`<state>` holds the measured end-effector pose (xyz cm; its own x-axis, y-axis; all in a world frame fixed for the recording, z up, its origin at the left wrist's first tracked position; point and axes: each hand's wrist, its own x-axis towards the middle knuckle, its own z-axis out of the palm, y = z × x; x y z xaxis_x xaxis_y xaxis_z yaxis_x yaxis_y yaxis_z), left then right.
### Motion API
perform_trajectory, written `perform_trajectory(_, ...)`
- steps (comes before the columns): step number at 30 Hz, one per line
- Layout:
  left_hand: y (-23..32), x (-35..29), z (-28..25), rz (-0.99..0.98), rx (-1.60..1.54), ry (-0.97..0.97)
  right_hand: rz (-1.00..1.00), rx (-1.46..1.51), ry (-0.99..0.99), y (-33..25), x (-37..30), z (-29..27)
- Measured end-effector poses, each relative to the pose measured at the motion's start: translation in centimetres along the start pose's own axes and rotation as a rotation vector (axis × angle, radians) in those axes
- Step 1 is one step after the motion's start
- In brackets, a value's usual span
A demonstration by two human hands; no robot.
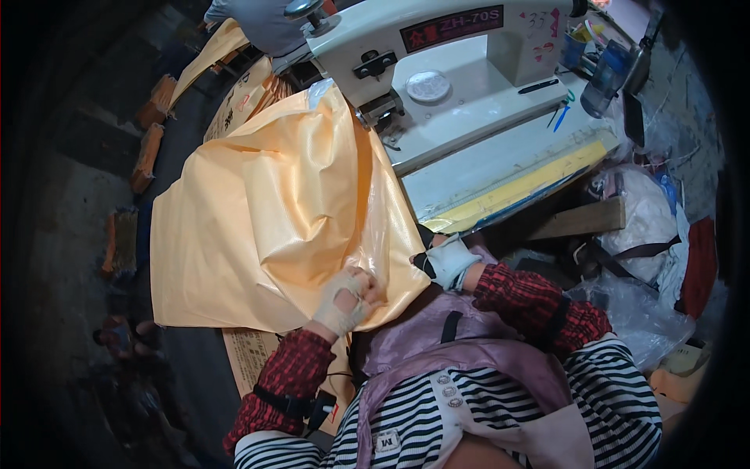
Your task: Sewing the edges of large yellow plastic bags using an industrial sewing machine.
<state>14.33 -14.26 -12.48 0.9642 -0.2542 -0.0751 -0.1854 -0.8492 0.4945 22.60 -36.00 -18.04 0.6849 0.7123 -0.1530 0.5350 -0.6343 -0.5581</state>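
A large pale-orange woven sack [219, 234] with a clear plastic liner showing along its fold is spread before me, its far corner beside the head of a white industrial sewing machine [461, 74]. My left hand [349, 301], in a light fingerless glove, is closed on the sack's near part, its fingers curled. My right hand [448, 262], in a pale glove with black coverings at the fingers, is closed at the sack's right edge by my lap. Some of its fingertips are hidden.
Printed sacks [242, 102] are stacked behind at the left. On the machine bed lie a round silvery dish [428, 87], a black pen [537, 87] and blue snips [561, 119]. A clear bottle [605, 78] and a phone [633, 119] are at the right, above plastic bags [637, 313].
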Motion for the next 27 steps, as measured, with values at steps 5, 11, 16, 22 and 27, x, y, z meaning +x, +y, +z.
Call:
perform_trajectory(5, 5.8, 0.1, -2.3, -0.016, -0.535, -0.092, -0.056, 0.136, 0.213, 1.3, -0.2, 1.7)
perform_trajectory(11, 5.1, 1.3, 1.4, -0.144, -0.663, -0.042, -0.087, 0.139, 0.207, 0.7, -0.3, 2.0)
perform_trajectory(16, 5.1, 2.0, 0.6, -0.157, -0.203, -0.521, -0.069, -0.100, 0.221, -0.2, -1.2, 1.0)
perform_trajectory(22, 8.8, 2.0, 0.6, 0.395, 0.320, -0.407, 0.106, 0.557, 0.488, -2.1, -0.2, 0.1)
perform_trajectory(27, 11.8, 2.6, 0.6, 0.392, 0.278, -0.615, 0.149, 0.458, 0.351, -0.4, 0.7, 2.3)
